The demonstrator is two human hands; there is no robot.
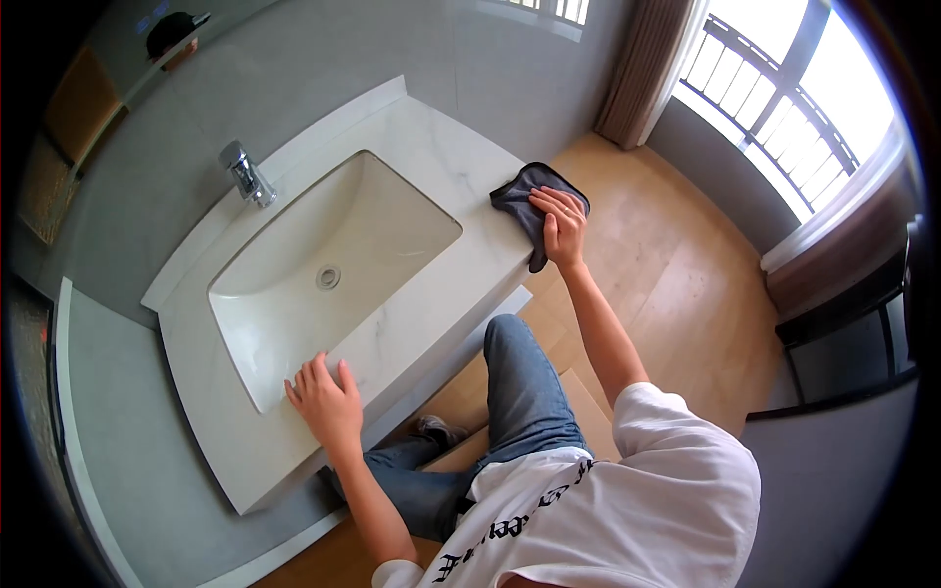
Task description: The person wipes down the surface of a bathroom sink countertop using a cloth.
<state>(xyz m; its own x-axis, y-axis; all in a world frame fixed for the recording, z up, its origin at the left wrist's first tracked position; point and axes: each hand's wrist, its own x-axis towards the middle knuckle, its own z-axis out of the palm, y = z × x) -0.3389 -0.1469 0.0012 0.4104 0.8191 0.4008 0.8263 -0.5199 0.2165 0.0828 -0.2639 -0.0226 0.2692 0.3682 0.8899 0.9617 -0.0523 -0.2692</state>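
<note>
White marbled countertop (466, 162), pale sunken basin (284, 260), dark grey cloth (516, 199) with black edging, creased over the countertop's right end, left hand (328, 402) by the basin's front edge, fingers loosely spread, empty, right hand (564, 227) on the cloth, fingers nearly straight, grip impossible to tell

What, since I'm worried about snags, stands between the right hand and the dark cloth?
Nothing visible: the right hand lies directly on the dark cloth, at the end of the countertop. The faucet stands apart, behind the basin.
</note>
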